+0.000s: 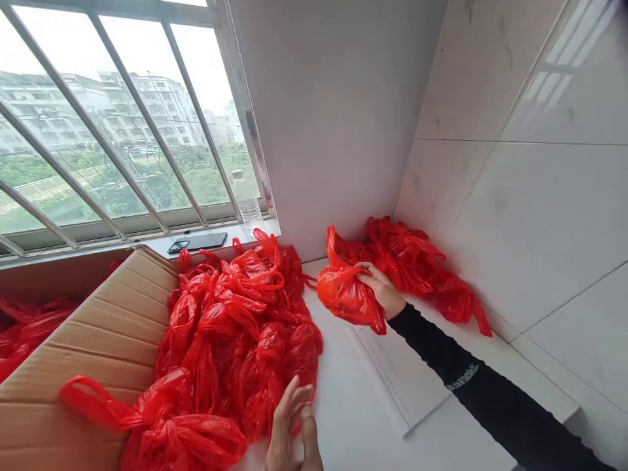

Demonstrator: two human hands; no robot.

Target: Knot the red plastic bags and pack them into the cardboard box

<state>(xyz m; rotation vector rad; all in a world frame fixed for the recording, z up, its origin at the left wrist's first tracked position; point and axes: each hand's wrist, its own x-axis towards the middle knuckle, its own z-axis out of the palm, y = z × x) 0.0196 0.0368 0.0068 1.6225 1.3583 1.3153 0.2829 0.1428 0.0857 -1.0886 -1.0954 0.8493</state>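
My right hand (380,288), in a black sleeve, grips a tied red plastic bag (346,294) and holds it just above the white counter, next to a heap of red bags (417,268) in the far right corner. My left hand (292,428) is at the bottom edge with its fingers spread, holding nothing. It hovers beside a big pile of knotted red bags (235,333) that spills over the counter. One bag with a long handle loop (161,428) lies nearest me.
A cardboard box (83,353) with its flap open sits at left, with more red bags inside. A black phone (199,243) and a clear plastic bottle (246,199) rest on the windowsill. Tiled walls close off the right and far sides. A white ruler-like strip (392,379) lies on the counter.
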